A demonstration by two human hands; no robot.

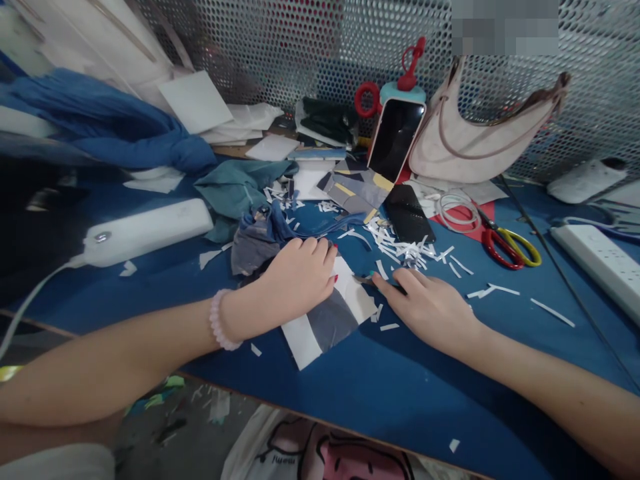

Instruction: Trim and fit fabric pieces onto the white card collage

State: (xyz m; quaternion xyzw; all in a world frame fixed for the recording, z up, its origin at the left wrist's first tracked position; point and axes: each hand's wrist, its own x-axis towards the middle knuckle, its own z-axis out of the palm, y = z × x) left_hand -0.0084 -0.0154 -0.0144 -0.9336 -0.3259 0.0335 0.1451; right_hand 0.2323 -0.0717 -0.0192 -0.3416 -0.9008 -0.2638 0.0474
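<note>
My left hand (pixel 297 273), with a pink bead bracelet on the wrist, rests knuckles-up with curled fingers on a patchwork piece (pixel 330 321) of white and grey panels, holding it down on the blue table (pixel 410 387). My right hand (pixel 430 307) lies just right of the piece, fingers closed around a small dark tool (pixel 364 279) whose tip touches the piece's right edge. I cannot make out what the tool is. A crumpled grey-and-blue fabric bundle (pixel 255 240) sits just behind my left hand.
White cut strips (pixel 400 247) litter the table past my right hand. Red-and-yellow scissors (pixel 506 244), a flat dark phone (pixel 407 212), a propped phone (pixel 396 139), a pale bag (pixel 480 137) and a power strip (pixel 603 261) lie right; a white device (pixel 145 230) and blue cloth (pixel 105 130) left.
</note>
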